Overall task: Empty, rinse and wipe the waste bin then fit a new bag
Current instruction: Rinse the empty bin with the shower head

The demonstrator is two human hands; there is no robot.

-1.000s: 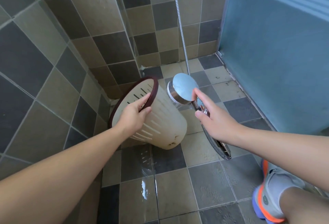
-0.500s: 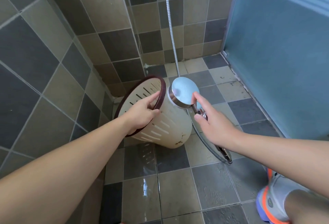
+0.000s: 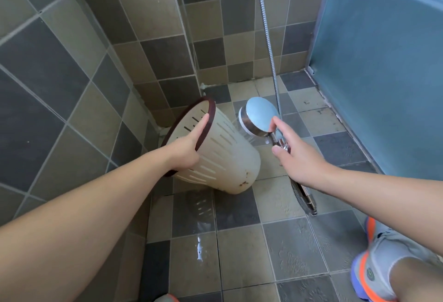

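A cream slotted waste bin with a dark red rim is tipped on its side above the wet shower floor, its mouth facing left. My left hand grips its rim, fingers inside the mouth. My right hand holds the chrome shower head by its handle. The round head faces the bin's outer wall, and a faint spray shows between them. Rust-coloured stains mark the bin near its base.
A metal hose hangs down from above and loops on the floor by my right wrist. Tiled walls close the left and back; a frosted blue door stands at right. My orange-trimmed shoe is at lower right.
The bin has tipped further with its base swung right and down. The shower head stays close beside its wall, and spray now shows. The view has shifted slightly.
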